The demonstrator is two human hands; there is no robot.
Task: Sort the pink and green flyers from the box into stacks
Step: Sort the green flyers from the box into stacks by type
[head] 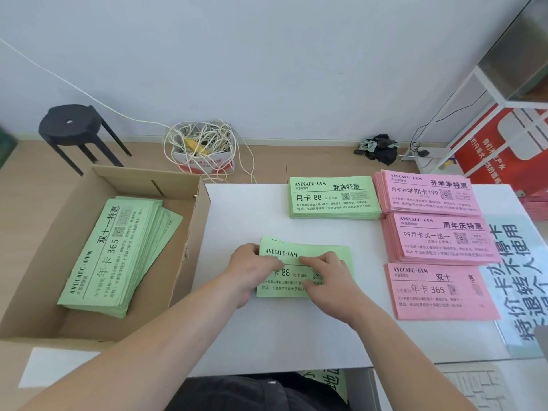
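Green bundle point(326, 251) sits mid-table. Left hand point(252, 262) clamps its 9 o'clock edge. Right hand point(327, 274) has fingers on top; can't tell if it's pinching a sheet. Print matches the green stack point(333, 198) at 1 o'clock. Square the edges first, then lay it flush there, clear of the pink stacks point(439, 241) at 3 o'clock. The box point(118, 179) at 9 o'clock holds more green.

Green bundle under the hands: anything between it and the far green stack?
Nothing visible. Only bare white table lies between the green bundle and the green stack behind it; the pink stacks sit off to the right.
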